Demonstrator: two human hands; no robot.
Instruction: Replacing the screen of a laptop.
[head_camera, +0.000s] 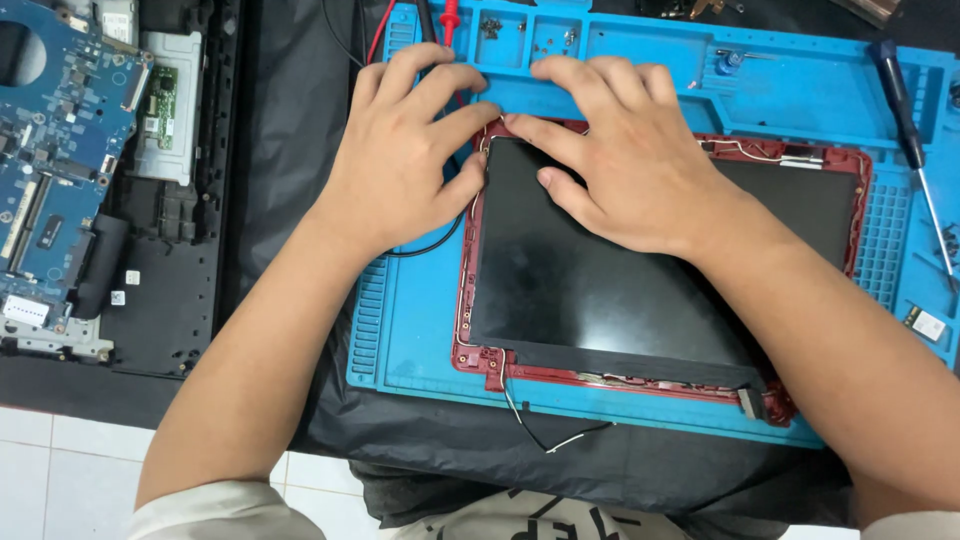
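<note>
Both hands work at one corner of the laptop screen panel (640, 270), which lies in its red lid frame (478, 350) on the blue repair mat (410, 330). The left hand (400, 160) pinches the frame's edge between thumb and fingers; the right hand (625, 165) lies spread on the glass, gripping nothing. It looks like the panel is being freed from the frame, which calls for gentle, even prying. Loose cables (540, 425) trail off the frame's near edge; a screwdriver (905, 110) lies beyond its far side.

An electronics repair bench: blue repair mat (420, 340), bare circuit board (55, 130), screwdriver (905, 110), probe leads (440, 20).
</note>
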